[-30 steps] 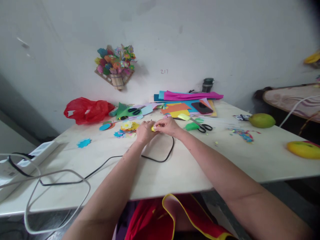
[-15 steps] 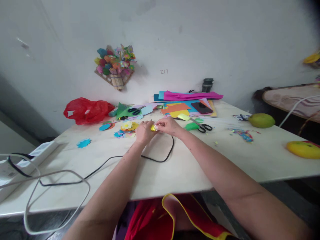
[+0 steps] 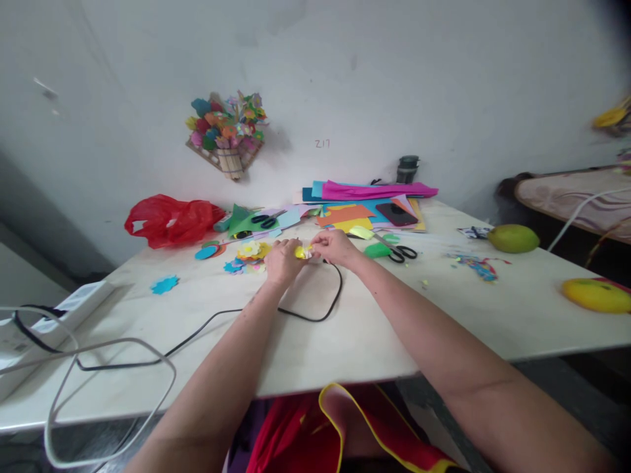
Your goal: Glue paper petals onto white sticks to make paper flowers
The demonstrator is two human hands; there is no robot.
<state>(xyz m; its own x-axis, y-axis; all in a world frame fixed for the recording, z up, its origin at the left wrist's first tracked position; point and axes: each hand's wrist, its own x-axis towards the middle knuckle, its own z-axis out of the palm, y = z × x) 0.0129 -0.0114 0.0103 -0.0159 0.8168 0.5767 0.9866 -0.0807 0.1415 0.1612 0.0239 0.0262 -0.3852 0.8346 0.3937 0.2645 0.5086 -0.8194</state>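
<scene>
Near the middle of the table, my left hand (image 3: 284,261) is closed on a small yellow piece (image 3: 300,252), which shows at its fingertips. My right hand (image 3: 334,248) pinches a small whitish piece (image 3: 308,251) that touches the yellow one; its shape is too small to make out. Just left of my left hand lie yellow paper flowers (image 3: 250,249) and blue scalloped cutouts (image 3: 233,267). A black cable (image 3: 315,320) loops below my hands. To the right are black-handled scissors (image 3: 403,253) and a green object (image 3: 377,250).
A red plastic bag (image 3: 172,220) is at the back left, with scissors (image 3: 267,220) on green paper beside it. Coloured sheets (image 3: 345,215) and a phone (image 3: 396,213) lie behind. A power strip (image 3: 81,299) is left, a mango (image 3: 514,238) right.
The whitish piece and the fingertips have shifted very slightly, with a little more of the yellow piece's side showing. The whole view has moved a touch; both hands keep their hold.
</scene>
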